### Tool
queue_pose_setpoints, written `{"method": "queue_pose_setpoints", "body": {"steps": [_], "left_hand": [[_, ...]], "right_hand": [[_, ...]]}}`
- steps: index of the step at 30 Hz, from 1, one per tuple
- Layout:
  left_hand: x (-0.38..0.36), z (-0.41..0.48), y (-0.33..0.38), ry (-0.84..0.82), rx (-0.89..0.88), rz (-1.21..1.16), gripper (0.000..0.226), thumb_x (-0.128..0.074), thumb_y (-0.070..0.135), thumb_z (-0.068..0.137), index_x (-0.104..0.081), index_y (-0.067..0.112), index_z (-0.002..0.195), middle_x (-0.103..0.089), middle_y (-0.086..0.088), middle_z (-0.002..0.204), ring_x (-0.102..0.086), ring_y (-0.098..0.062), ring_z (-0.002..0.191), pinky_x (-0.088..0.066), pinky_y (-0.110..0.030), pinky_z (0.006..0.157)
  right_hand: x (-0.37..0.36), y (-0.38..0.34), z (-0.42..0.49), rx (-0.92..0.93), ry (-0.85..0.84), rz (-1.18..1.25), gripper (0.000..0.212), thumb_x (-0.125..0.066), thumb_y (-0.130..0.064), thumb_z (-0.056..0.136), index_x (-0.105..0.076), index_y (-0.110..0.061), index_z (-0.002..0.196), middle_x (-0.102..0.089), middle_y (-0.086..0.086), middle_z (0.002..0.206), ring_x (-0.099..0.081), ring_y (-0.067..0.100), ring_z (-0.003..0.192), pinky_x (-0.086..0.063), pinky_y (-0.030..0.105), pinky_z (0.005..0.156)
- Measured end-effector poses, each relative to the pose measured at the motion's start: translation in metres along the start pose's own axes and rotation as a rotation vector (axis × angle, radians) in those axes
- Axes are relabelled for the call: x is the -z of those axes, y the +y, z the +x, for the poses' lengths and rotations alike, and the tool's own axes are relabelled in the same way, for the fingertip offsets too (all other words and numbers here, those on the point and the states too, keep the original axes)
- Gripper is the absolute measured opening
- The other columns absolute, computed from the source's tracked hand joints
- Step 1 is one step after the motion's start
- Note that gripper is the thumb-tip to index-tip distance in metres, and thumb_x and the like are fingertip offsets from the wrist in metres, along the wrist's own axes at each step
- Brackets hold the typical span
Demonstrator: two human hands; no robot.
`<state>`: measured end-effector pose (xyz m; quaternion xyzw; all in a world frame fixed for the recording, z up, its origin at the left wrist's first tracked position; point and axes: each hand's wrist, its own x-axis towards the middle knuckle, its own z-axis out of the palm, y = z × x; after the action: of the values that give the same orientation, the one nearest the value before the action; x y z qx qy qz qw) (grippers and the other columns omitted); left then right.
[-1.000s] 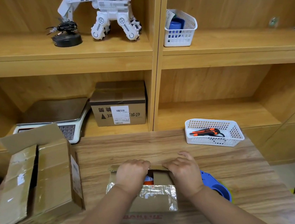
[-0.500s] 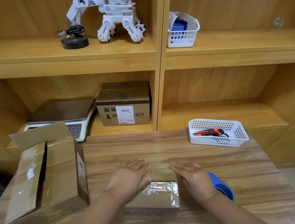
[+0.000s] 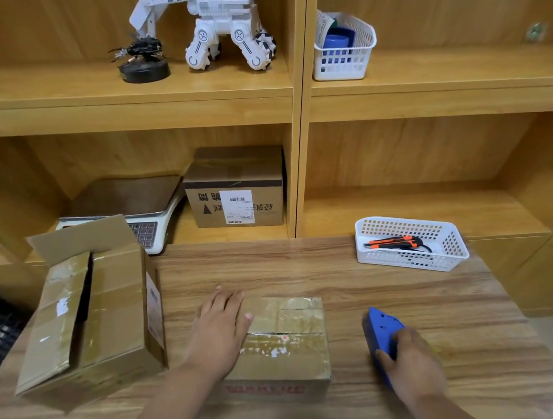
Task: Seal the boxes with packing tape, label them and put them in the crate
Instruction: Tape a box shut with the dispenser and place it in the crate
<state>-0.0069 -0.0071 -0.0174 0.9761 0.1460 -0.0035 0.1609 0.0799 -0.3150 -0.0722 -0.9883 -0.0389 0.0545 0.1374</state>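
Non-task items: shelving and bench [image 3: 274, 264]
Upper shelf: toy robot [image 3: 212, 20], insect model [image 3: 142, 61], shelf basket [image 3: 347, 60]. Lower shelf: scale [image 3: 125, 199]. Bench basket [image 3: 412, 261] contains utility knife [image 3: 392, 242].

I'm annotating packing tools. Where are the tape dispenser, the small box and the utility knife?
tape dispenser [image 3: 383, 329], head view, on its blue side plate.
small box [image 3: 287, 342], head view, on its taped top flap.
utility knife [image 3: 394, 242], head view, on its orange-and-black handle.

Left grip [image 3: 220, 322] flat, fingers straight, right grip [image 3: 410, 356] curled, fingers clasping
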Motion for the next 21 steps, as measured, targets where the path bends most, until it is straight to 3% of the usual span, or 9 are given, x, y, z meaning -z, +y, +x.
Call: {"method": "queue_pose_setpoints", "body": {"steps": [4,7,10,15,18,21], "left_hand": [[-0.004,-0.004,-0.002,0.036,0.007,-0.105,0.079,-0.001,0.057,0.083,-0.037,0.021,0.142,-0.037,0.002,0.145,-0.018,-0.016,0.140,-0.019,-0.030,0.113],[-0.005,-0.004,-0.001,0.090,0.029,-0.186,0.050,-0.026,0.041,0.100,-0.046,0.016,0.138,-0.045,-0.001,0.140,-0.025,-0.017,0.136,-0.017,-0.024,0.111],[-0.004,-0.003,0.000,0.108,0.048,-0.230,0.040,-0.036,0.028,0.100,-0.050,0.015,0.135,-0.048,-0.001,0.138,-0.029,-0.017,0.134,-0.018,-0.023,0.109],[-0.001,-0.003,0.003,0.118,0.056,-0.268,0.037,-0.038,0.019,0.100,-0.051,0.014,0.134,-0.048,-0.004,0.137,-0.028,-0.019,0.134,-0.013,-0.016,0.105],[-0.002,-0.002,0.006,0.127,0.048,-0.279,0.036,-0.039,0.015,0.099,-0.052,0.013,0.132,-0.049,-0.005,0.136,-0.028,-0.020,0.135,-0.012,-0.014,0.104],[-0.003,-0.003,0.007,0.139,0.031,-0.239,0.037,-0.038,0.011,0.099,-0.051,0.013,0.134,-0.048,-0.006,0.137,-0.028,-0.021,0.137,-0.014,-0.017,0.106]], "right_hand": [[0.000,0.004,-0.005,-0.096,-0.186,0.002,0.049,-0.052,-0.049,0.089,-0.039,-0.017,0.124,-0.062,-0.001,0.112,-0.061,0.017,0.104,-0.041,0.027,0.072],[-0.004,0.010,-0.004,-0.093,-0.234,-0.012,0.053,-0.049,-0.044,0.092,-0.035,-0.016,0.135,-0.062,-0.002,0.116,-0.060,0.017,0.108,-0.045,0.028,0.080],[-0.003,0.013,-0.001,-0.089,-0.274,-0.006,0.046,-0.049,-0.037,0.093,-0.040,-0.015,0.132,-0.062,0.000,0.117,-0.060,0.020,0.107,-0.046,0.029,0.081],[0.011,0.013,0.009,-0.117,-0.262,0.144,0.016,-0.052,-0.022,0.087,-0.054,-0.013,0.100,-0.061,0.006,0.096,-0.059,0.027,0.097,-0.040,0.031,0.074],[0.037,0.004,0.019,-0.261,-0.219,0.636,0.013,-0.053,-0.018,0.079,-0.057,-0.007,0.073,-0.054,0.010,0.073,-0.049,0.024,0.069,-0.038,0.035,0.062],[0.067,-0.013,0.026,-0.388,-0.216,0.970,0.029,-0.041,0.000,0.086,-0.040,-0.011,0.058,-0.044,0.010,0.060,-0.033,0.020,0.055,-0.023,0.032,0.052]]}}
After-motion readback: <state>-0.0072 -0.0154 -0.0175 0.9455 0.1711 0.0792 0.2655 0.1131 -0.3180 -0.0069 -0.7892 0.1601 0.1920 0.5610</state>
